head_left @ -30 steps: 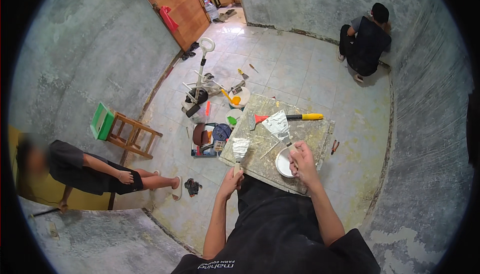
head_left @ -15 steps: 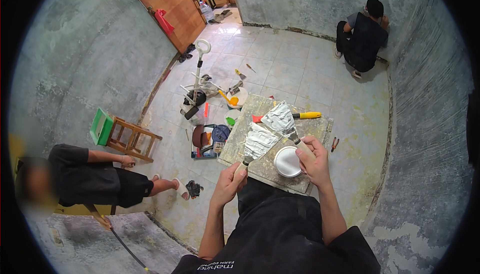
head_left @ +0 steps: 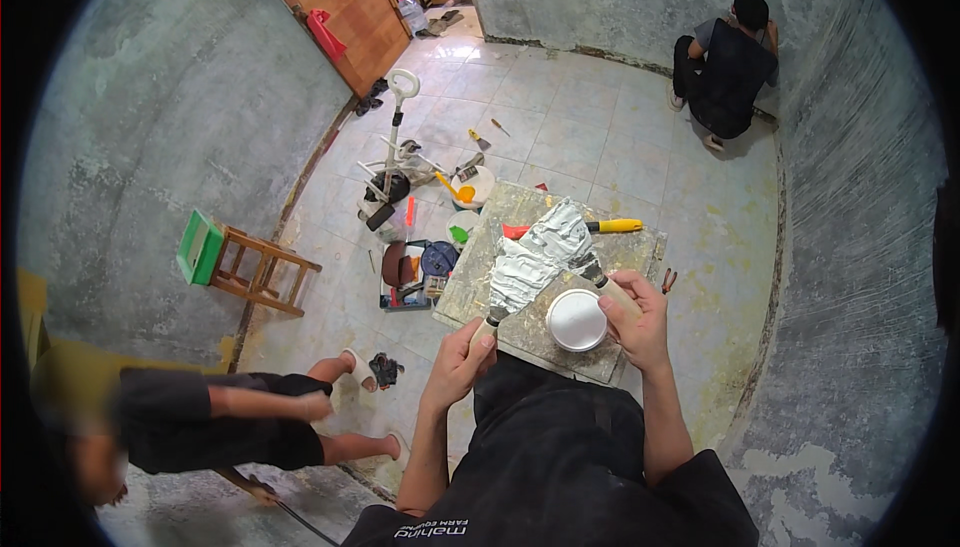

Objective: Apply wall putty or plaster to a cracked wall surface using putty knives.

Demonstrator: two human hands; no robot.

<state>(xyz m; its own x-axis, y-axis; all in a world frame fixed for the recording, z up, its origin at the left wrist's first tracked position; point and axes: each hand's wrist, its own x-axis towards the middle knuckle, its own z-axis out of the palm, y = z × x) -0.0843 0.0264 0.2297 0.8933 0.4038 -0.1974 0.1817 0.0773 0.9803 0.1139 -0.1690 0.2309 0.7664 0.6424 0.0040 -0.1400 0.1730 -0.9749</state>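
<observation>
My left hand [head_left: 462, 362] is closed round the pale handle of a putty knife [head_left: 520, 279], its wide blade coated in white paste. In my right hand [head_left: 637, 322] is a second putty knife [head_left: 562, 235], held by its handle, its blade thick with the same paste. The two blades meet or overlap over the worn board [head_left: 470, 292]; I cannot tell exactly where they touch. Beside my right hand stands a round white tub [head_left: 577, 320], its top showing white. Beyond the blades lies a tool with a yellow and black handle [head_left: 615, 226] and a red part.
A tool box [head_left: 405, 277], buckets [head_left: 472, 187] and a white-framed stand [head_left: 395, 137] occupy the floor at left. Farther left is a wooden stool [head_left: 260, 267] with a green tray. One person [head_left: 725, 77] crouches by the right wall; another [head_left: 230, 417] is at left, holding a rod.
The two paste-covered blades have come together, the right one shifting toward the left one. The person at left has stepped nearer the lower edge.
</observation>
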